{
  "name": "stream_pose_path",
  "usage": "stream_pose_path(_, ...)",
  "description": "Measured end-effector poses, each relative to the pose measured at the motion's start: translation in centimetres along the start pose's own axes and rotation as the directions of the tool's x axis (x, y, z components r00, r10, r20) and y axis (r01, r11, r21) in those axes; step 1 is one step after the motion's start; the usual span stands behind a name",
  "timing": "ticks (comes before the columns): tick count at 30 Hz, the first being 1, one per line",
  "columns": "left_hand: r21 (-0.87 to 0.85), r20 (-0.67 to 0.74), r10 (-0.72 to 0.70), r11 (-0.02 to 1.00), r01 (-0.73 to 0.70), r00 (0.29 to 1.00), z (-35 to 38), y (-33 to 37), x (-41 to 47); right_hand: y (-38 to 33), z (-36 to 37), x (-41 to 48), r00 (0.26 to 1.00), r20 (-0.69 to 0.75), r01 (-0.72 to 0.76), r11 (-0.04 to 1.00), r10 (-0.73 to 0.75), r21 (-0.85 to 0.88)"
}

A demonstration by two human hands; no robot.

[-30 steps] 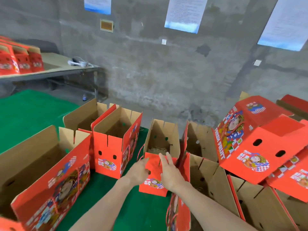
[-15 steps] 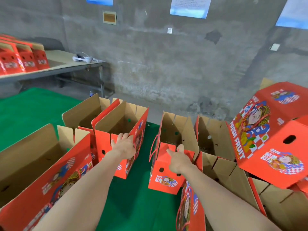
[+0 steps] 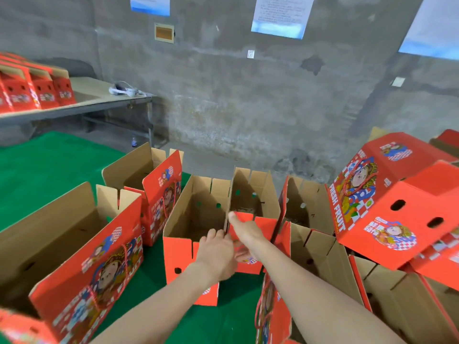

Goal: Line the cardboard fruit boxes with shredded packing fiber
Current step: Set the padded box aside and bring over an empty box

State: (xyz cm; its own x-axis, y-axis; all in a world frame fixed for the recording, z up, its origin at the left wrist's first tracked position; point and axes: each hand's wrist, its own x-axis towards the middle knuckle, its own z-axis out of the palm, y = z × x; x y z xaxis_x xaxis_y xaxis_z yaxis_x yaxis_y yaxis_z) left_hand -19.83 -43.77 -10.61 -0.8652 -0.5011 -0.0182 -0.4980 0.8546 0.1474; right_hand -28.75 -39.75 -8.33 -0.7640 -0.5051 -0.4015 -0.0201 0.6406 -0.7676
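1. The left hand (image 3: 217, 254) grips the near end wall of the middle fruit box (image 3: 178, 254), an open brown cardboard carton with red printed outer walls. Its fingers (image 3: 211, 234) are hooked over the rim at the carton's right corner.
2. The right hand (image 3: 247, 234) holds the near red end wall of the neighbouring fruit box (image 3: 263, 194), an open carton of the same kind. Its thumb (image 3: 232, 216) points up along the edge and its other fingers are curled against the outer face.
3. The two hands are close together and overlap in the head view. The two cartons they hold stand side by side, touching along their long walls.
4. Pale brown shredded packing fiber (image 3: 244, 209) lies in the bottom of the neighbouring fruit box. Whether the shadowed floor of the middle fruit box holds any cannot be told.
5. The cartons stand upright on a green cloth surface (image 3: 49, 170).
6. A larger open carton (image 3: 62, 234) with cartoon print stands to the left.
7. At the right, a closed red box printed "FRESH FRUIT" (image 3: 387, 202) rests tilted on a pile of open cartons.
8. At the far left, against the grey concrete wall (image 3: 236, 95), a grey bench (image 3: 99, 103) carries a row of red boxes (image 3: 37, 90) and a white device (image 3: 123, 90).
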Motion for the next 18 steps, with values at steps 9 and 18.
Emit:
stream_pose_path(9, -0.337, -0.222, 0.017, 0.937, -0.093, 0.975, -5.1, -4.2, -9.5, 3.3, 1.4, -9.1, 0.987, 0.158, 0.007, 0.984, 0.022, -0.178)
stream_pose_path(18, 0.032, -0.266, -0.124, 0.990, 0.137, 0.956, -7.5, -3.6, -15.8, 11.0, -4.7, -22.4, 0.920, 0.176, 0.373, 0.640, -0.351, -0.672)
